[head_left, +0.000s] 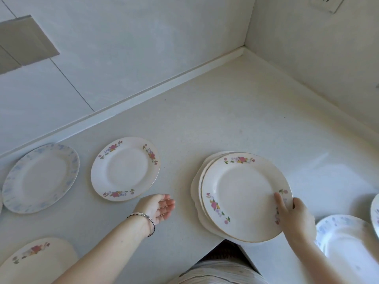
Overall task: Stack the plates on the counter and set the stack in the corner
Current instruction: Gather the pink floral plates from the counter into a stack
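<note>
A small stack of white plates with pink flowers [242, 193] sits near the counter's front edge, slightly uneven. My right hand [295, 218] grips the top plate's right rim, thumb on its face. My left hand [160, 208] hovers open, palm turned right, between the stack and a single flowered plate [125, 168]. A blue-patterned plate [41, 178] lies at the far left. Another flowered plate [37, 261] is at the bottom left. A blue-patterned plate [348, 247] lies at the bottom right.
The white counter [235, 111] runs back to the corner [244, 48] where two tiled walls meet. A wall socket [328, 3] is at the top right. Part of one more plate [376, 214] shows at the right edge. The counter's front edge notches inward below the stack.
</note>
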The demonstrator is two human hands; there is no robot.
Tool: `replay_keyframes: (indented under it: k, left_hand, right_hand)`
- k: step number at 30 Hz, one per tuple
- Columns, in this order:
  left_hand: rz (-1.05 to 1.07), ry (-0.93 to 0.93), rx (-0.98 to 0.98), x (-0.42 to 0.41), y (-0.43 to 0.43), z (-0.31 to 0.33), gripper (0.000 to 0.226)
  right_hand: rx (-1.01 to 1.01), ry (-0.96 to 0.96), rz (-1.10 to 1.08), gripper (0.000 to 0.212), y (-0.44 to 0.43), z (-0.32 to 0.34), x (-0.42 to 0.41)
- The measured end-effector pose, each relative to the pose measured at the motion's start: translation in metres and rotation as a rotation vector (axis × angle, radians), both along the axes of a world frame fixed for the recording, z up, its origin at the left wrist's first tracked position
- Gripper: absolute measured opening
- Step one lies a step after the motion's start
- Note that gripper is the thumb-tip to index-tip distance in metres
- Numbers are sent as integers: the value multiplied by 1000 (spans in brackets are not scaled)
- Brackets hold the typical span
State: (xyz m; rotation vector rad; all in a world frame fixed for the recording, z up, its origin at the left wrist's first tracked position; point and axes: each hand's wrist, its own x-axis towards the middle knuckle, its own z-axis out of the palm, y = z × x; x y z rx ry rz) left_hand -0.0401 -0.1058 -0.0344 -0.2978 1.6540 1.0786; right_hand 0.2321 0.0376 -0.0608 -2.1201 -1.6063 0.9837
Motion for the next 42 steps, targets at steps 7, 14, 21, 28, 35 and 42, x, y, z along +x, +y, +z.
replay_keyframes:
  k: [7,14,21,28,35,42]
  left_hand:
    - [-258,202,5,35,29,-9,20]
    - [-539,442,153,63,56,-16,52]
    - [-334,348,209,83,72,-34,55]
    - [-268,445,113,49,57,-26,37]
    - [793,41,38,-49,2,-59,21]
    - [747,28,118,-69,-11,-67,29]
  right_hand:
    - [25,-69,46,41,-8,-18,2]
    - [-7,194,-6,56,4,-9,-17]
    - [-83,484,-213,42,13,-30,-17]
    - [-48,400,-126,35,18,-33,-13]
    - [-55,329,-105,36,21,-38,-12]
    - [-8,364,-56,37,24,-28,-10]
